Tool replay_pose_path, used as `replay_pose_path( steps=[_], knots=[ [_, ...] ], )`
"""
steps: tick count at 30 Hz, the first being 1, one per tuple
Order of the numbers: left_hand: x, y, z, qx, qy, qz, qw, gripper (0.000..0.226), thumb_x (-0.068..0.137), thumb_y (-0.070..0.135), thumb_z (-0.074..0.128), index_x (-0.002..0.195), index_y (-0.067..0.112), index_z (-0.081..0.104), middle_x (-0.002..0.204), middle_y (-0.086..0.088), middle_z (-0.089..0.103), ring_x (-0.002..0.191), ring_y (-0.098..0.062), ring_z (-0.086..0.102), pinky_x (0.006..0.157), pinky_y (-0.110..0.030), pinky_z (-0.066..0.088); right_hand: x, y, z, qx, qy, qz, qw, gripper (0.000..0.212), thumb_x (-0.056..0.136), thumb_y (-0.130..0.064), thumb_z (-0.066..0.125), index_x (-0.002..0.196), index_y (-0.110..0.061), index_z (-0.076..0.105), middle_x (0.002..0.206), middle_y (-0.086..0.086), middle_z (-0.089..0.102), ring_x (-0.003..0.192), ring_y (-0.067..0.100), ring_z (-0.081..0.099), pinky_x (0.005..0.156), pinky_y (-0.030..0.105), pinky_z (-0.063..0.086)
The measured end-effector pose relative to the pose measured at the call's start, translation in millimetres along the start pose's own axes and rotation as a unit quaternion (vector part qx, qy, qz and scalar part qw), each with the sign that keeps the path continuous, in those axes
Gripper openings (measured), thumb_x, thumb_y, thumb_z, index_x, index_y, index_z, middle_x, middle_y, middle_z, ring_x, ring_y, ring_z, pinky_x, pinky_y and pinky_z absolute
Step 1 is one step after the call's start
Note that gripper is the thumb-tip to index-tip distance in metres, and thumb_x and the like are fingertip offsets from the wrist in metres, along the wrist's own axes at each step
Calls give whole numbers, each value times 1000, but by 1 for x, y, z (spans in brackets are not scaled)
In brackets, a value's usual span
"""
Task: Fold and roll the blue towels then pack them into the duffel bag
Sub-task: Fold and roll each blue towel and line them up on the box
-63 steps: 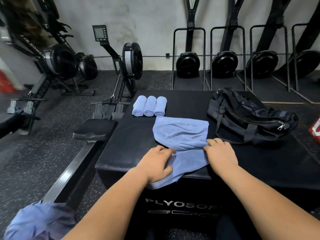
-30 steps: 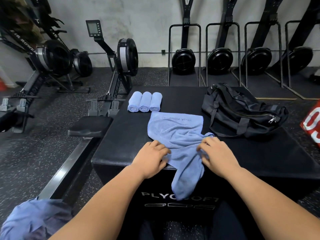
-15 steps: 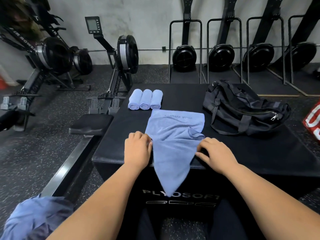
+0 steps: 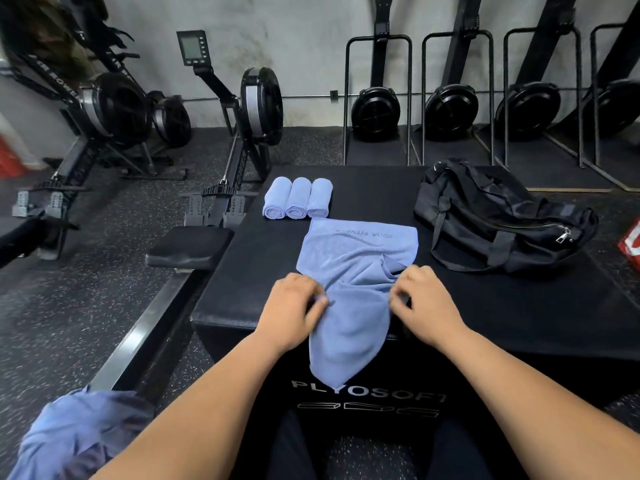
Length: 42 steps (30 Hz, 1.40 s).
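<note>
A blue towel (image 4: 356, 261) lies partly spread on the black plyo box (image 4: 519, 306), its near end hanging over the front edge. My left hand (image 4: 294, 306) pinches the towel's left edge at the box's front. My right hand (image 4: 424, 299) grips the right edge, where the cloth is bunched. Three rolled blue towels (image 4: 296, 199) lie side by side at the box's far left. The black duffel bag (image 4: 498, 216) rests on the right of the box, zipped shut as far as I can see.
A heap of loose blue towels (image 4: 79, 434) sits at the lower left by my arm. A rowing machine (image 4: 221, 161) and its seat (image 4: 188, 247) stand just left of the box. More machines line the back wall. A red object (image 4: 632, 244) lies far right.
The towel's hanging end has been straightened to drop over the box's front. Both hands shifted from pressing flat beside the towel to gripping its side edges.
</note>
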<state>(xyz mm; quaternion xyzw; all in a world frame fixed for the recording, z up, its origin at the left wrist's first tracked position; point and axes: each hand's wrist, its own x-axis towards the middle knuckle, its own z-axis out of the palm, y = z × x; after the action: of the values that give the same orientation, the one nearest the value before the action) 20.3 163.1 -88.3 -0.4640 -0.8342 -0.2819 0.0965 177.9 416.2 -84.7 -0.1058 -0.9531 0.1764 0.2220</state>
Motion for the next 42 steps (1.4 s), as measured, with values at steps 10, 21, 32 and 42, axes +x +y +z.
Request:
replay_pose_path(
  steps=[10, 21, 32, 42],
  knots=[
    [24, -16, -2, 97, -68, -44, 992, 20, 81, 25, 73, 96, 34, 66, 98, 10, 59, 93, -25, 55, 76, -39, 46, 7, -3, -10, -64, -114, -84, 988, 40, 77, -51, 59, 114, -40, 68, 107, -20, 63, 99, 14, 52, 84, 35, 47],
    [20, -25, -4, 52, -1, 25, 998, 13, 88, 33, 66, 97, 38, 74, 91, 14, 60, 81, -17, 52, 80, -43, 50, 33, -8, -5, 149, 29, 130, 980, 11, 85, -33, 80, 81, -33, 70, 62, -15, 63, 65, 3, 59, 65, 24, 44],
    [24, -11, 8, 75, -62, 44, 994, 38, 74, 44, 84, 108, 37, 68, 155, -3, 42, 137, -31, 38, 111, -48, 41, 18, 7, 6, -94, -97, -85, 987, 25, 81, -42, 63, 104, -41, 73, 104, -16, 54, 97, 18, 55, 76, 35, 42],
    [9, -29, 10, 60, -72, 84, 992, 16, 90, 50, 68, 91, 35, 71, 153, 8, 47, 148, -30, 30, 121, -44, 31, 11, 10, 4, -37, -101, -33, 994, 16, 85, -52, 74, 82, -38, 66, 95, -18, 54, 95, 11, 47, 80, 30, 40]
  ],
)
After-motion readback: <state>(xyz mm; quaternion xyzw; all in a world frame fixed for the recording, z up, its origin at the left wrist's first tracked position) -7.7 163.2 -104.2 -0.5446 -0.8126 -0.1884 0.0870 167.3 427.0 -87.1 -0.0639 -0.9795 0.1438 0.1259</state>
